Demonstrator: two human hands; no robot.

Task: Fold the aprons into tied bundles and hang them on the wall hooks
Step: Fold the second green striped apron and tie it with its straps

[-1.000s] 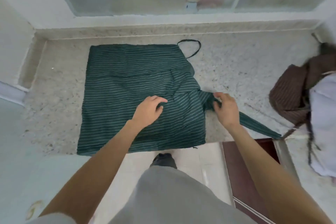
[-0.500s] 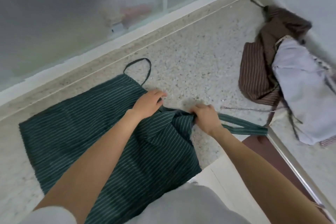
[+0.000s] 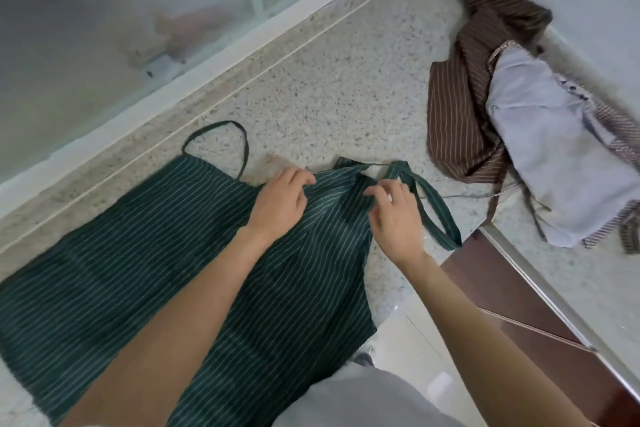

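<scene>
Green striped apron (image 3: 138,270) lies spread flat on the speckled stone counter (image 3: 329,90), running from lower left up toward the middle, its near edge hanging over the counter's front. Its neck loop (image 3: 214,130) lies open on the stone at the far edge, just left of my left hand (image 3: 277,204). My left hand rests palm down on the apron's upper corner, fingers curled and bunching the fabric at the edge, so gripping the apron there. My right hand (image 3: 394,218) is just beside it, to the right, on the same corner area, fingers bent down onto the cloth; looks like a pinch on a fold, but fingertips are tucked under, so I cannot tell for sure whether it holds anything. The waist tie (image 3: 429,204) runs out of that corner, passes behind my right hand and trails down right across the stone, its end near the counter's front edge. Second strip of the tie lies across the corner at the top, between my two hands. Well apart, at the right end of the counter against the wall, a brown striped apron (image 3: 457,121) sits in a crumpled heap, with a pale lilac cloth (image 3: 540,156) lying on top of it. Frosted window (image 3: 104,28) runs behind the counter. Dark red cabinet front (image 3: 519,305) below the counter on the right.
</scene>
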